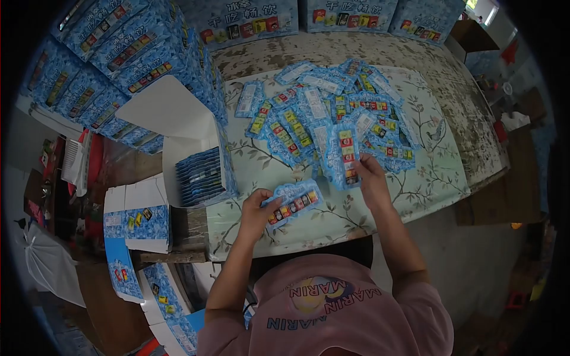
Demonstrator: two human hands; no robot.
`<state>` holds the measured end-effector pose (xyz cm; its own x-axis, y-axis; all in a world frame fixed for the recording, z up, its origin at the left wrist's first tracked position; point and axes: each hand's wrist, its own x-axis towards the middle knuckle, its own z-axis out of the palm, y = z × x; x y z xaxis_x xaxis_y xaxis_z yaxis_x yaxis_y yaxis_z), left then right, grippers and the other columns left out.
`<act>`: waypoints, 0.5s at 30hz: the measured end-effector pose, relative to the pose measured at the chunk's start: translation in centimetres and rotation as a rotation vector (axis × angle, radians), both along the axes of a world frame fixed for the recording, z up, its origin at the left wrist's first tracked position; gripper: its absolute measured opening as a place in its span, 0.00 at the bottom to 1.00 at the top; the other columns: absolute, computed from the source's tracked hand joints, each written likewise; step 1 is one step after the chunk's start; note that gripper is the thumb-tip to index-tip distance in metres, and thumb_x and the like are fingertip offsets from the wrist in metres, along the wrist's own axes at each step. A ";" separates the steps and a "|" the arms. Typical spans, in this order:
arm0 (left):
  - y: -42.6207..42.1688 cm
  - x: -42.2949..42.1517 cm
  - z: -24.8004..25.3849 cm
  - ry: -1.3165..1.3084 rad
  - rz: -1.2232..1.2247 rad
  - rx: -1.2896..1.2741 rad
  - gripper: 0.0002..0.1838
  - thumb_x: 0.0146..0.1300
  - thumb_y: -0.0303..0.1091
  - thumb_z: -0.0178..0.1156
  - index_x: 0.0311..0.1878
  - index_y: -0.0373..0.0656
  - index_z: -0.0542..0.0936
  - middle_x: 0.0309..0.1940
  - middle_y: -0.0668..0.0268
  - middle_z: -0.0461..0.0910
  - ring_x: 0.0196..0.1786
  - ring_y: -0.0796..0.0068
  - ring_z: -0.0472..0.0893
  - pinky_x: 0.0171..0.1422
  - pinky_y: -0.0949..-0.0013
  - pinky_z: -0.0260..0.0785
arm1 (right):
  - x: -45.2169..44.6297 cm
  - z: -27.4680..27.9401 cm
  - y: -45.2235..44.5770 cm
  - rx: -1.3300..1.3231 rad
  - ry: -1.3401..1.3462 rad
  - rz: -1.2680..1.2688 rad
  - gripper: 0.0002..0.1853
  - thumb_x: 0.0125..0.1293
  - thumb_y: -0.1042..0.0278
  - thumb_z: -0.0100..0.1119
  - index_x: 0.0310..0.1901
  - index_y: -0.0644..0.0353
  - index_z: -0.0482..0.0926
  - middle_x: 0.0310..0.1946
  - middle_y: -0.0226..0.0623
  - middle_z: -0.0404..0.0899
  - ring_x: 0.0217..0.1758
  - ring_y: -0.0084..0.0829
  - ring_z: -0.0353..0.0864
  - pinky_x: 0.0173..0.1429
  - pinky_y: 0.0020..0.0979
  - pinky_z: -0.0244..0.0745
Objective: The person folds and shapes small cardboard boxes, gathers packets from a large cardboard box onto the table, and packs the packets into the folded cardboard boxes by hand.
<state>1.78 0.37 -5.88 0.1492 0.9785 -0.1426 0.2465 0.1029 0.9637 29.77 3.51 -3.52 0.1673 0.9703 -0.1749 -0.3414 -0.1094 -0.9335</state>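
My left hand (pixel 259 209) is closed on the left end of a blue packet (pixel 293 203) with a row of small coloured pictures, low over the tablecloth. In my right hand (pixel 370 173) another blue packet (pixel 342 155) is gripped by its lower right edge, pointing away from me. Behind it spreads a loose pile of similar packets (pixel 309 104), some face up, some showing their white-panelled backs. Left of the pile stands an open white-lined box (pixel 169 154) with a row of packets (pixel 199 177) packed inside.
Stacked blue boxes (pixel 119 53) rise at the back left; more boxes (pixel 249 21) line the table's far edge. Flat blue-and-white cartons (pixel 136 210) lie at the left. A floral cloth (pixel 439 172) covers part of the worn table (pixel 457 107).
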 end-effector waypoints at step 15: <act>-0.3 1.8 1.4 -0.045 0.198 0.253 0.06 0.64 0.30 0.56 0.35 0.38 0.76 0.30 0.63 0.79 0.25 0.73 0.78 0.29 0.69 0.71 | -2.0 -0.2 4.9 0.629 -1.511 -0.217 0.22 0.56 0.69 0.62 0.52 0.62 0.68 0.35 0.41 0.76 0.33 0.37 0.75 0.42 0.32 0.70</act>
